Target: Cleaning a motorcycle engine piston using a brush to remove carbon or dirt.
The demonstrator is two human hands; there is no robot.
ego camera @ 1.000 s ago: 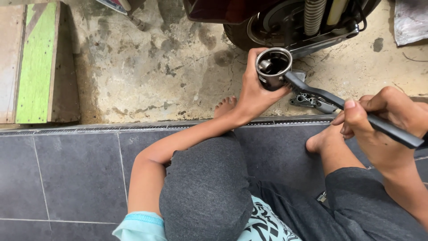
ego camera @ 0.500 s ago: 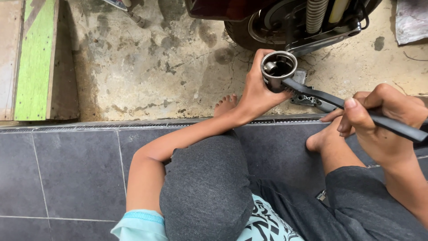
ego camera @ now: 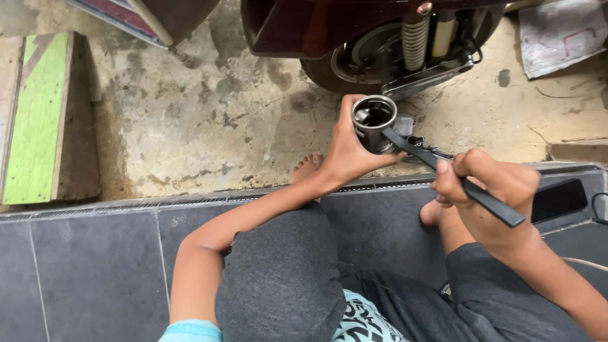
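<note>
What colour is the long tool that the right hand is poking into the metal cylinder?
Black: the long flat black tool shows plainly in the head view, its tip inside the hollow silvery metal cylinder.

Silver metal cylinder [ego camera: 373, 123], black tool [ego camera: 456, 180]

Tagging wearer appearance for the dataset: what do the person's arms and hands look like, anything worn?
Both arms are bare to the upper arm. The left hand and right hand wear no gloves, rings or watch. A light-blue short sleeve edges the left arm. No markings visible.
</note>
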